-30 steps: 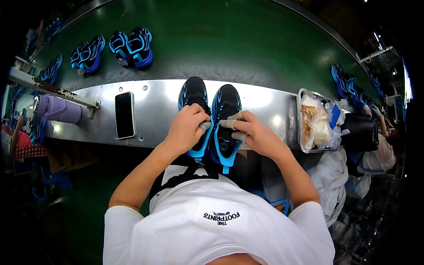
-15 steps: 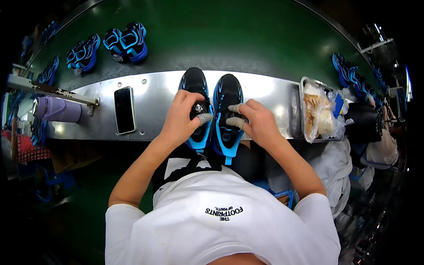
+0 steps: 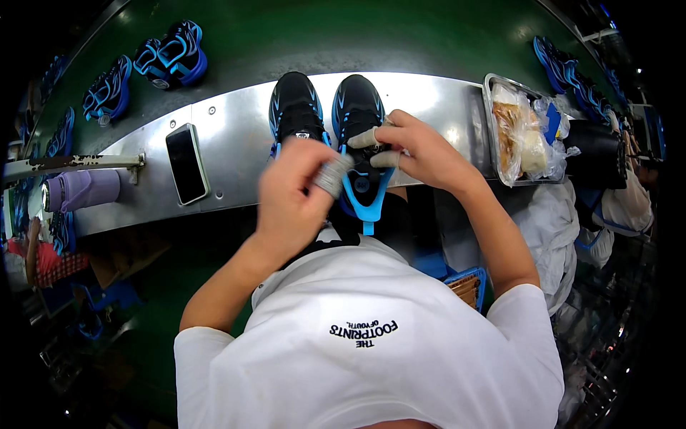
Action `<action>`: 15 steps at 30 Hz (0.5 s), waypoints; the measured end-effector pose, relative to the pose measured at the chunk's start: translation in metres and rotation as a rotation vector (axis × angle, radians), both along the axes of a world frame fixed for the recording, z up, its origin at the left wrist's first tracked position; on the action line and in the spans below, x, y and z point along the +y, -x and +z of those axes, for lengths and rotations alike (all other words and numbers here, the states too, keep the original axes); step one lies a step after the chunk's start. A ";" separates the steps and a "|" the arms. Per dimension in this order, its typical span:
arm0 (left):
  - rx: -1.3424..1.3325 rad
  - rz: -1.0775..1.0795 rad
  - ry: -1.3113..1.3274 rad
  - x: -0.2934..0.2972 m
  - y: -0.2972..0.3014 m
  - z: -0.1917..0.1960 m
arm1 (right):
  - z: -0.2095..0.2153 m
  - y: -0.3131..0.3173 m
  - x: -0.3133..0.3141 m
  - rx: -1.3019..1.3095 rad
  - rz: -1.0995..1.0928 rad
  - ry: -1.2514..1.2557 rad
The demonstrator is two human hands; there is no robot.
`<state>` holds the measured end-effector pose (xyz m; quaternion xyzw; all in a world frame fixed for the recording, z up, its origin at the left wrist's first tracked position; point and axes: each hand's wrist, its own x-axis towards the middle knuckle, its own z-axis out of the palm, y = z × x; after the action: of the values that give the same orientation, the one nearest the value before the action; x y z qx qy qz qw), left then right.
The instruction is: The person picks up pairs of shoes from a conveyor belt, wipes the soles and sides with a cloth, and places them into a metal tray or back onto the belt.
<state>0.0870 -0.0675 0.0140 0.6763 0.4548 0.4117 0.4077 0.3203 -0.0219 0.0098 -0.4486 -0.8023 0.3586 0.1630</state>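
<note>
Two black sneakers with blue trim stand side by side, toes pointing away from me, on the metal bench edge. My left hand (image 3: 296, 196) is curled and slightly blurred above the heel of the left sneaker (image 3: 296, 104), hiding its opening. What its fingers hold, if anything, is hidden. My right hand (image 3: 429, 154) reaches over the right sneaker (image 3: 359, 106) from the side. Its taped thumb and finger grip around the tongue and collar edge. The blue heel loop of that sneaker hangs toward me. Grey tape wraps fingertips on both hands.
A phone (image 3: 188, 164) and a purple bottle (image 3: 82, 189) lie to the left, by a worn metal bar (image 3: 71, 164). At right a metal tray (image 3: 489, 114) holds bagged food, near a black container (image 3: 599, 150). More sneakers (image 3: 175, 53) stand on the green surface (image 3: 343, 36).
My left hand has drawn back toward me from the left sneaker's lacing and curled. My right fingers have bent in over the right sneaker. The view has shifted, and the sneakers at far left sit further left.
</note>
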 end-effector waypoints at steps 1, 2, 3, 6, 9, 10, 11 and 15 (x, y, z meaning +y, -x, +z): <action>0.009 -0.143 0.155 -0.006 -0.005 -0.002 | 0.001 0.003 -0.003 -0.001 0.000 0.002; -0.005 -0.222 0.360 -0.013 -0.015 -0.002 | -0.001 0.009 -0.005 -0.056 -0.067 -0.053; -0.127 -0.302 0.648 -0.017 -0.019 -0.016 | -0.003 0.013 -0.007 -0.111 -0.134 -0.107; -0.238 -0.260 0.982 -0.016 -0.026 -0.013 | 0.000 0.008 -0.001 -0.056 -0.097 -0.081; -0.523 -0.168 1.170 -0.013 -0.031 -0.024 | -0.001 0.007 0.004 0.063 -0.026 -0.013; -0.640 -0.125 1.158 -0.012 -0.037 -0.024 | -0.001 0.007 0.005 0.076 -0.013 0.022; -0.756 -0.080 1.142 -0.012 -0.042 -0.023 | -0.001 0.010 0.003 0.075 -0.012 0.024; -0.821 -0.009 1.150 -0.017 -0.049 -0.023 | -0.001 0.013 0.000 -0.116 -0.153 -0.083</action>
<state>0.1363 -0.0849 -0.0091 0.1456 0.4068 0.3264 0.8407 0.3073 -0.0217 0.0087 -0.5214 -0.7879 0.2850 0.1619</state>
